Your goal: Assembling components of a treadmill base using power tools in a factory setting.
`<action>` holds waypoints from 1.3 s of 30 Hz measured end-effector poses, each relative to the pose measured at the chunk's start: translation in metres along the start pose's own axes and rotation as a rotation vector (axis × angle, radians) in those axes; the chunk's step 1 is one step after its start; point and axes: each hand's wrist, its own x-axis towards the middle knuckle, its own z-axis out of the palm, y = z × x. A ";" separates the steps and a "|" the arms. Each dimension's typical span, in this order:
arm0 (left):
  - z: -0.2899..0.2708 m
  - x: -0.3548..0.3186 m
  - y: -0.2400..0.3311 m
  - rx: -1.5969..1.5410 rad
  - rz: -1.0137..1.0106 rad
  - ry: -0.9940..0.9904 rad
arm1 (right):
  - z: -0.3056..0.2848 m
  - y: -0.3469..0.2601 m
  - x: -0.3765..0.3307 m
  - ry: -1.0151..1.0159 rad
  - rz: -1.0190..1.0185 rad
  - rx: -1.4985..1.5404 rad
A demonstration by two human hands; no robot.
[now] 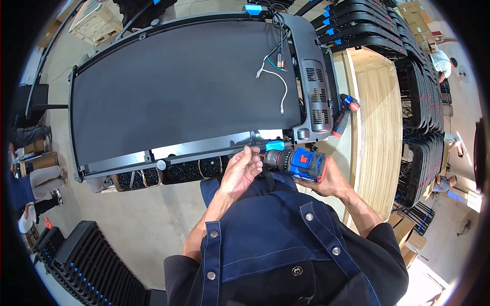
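Note:
My right hand (329,178) is wrapped round the grip of a blue, black and red cordless drill (306,162), whose chuck points left. Just ahead of the chuck, my left hand (240,171) is closed in a pinch with its fingers curled. Whatever lies between those fingertips is too small to make out. Both hands are at the near edge of a treadmill (178,81) with a black belt. A piece of blue tape (274,146) sits on its frame beside the chuck. White and green cables (278,76) lie on the belt near the vented motor cover (317,89).
Bins of dark screws (184,172) stand below the treadmill's near rail. A second power tool (347,113) rests beside the motor cover, by a wooden crate (377,117). Black frames (423,102) are stacked at right and at lower left. Other people are farther off.

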 end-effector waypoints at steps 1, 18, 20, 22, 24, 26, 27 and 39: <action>-0.001 0.001 -0.001 0.097 0.028 0.024 | 0.002 0.006 -0.001 0.000 0.001 0.000; 0.004 0.013 -0.012 0.025 -0.037 0.007 | 0.006 0.008 -0.001 0.014 0.026 -0.101; 0.016 0.009 -0.008 0.060 -0.083 0.094 | 0.003 0.008 0.004 0.011 0.020 -0.155; 0.019 0.001 0.004 0.294 -0.030 0.096 | -0.001 0.006 0.011 0.030 -0.057 -0.264; 0.008 -0.001 0.016 0.791 0.185 0.148 | -0.006 -0.001 0.016 0.024 -0.020 -0.277; 0.014 0.000 0.035 1.401 0.726 0.237 | -0.008 0.003 0.019 0.003 0.029 -0.322; 0.027 0.003 0.051 1.748 1.047 0.239 | -0.010 0.002 0.021 0.004 0.033 -0.323; 0.019 0.075 0.089 2.299 1.101 -0.412 | -0.010 -0.012 0.044 0.016 -0.139 -0.375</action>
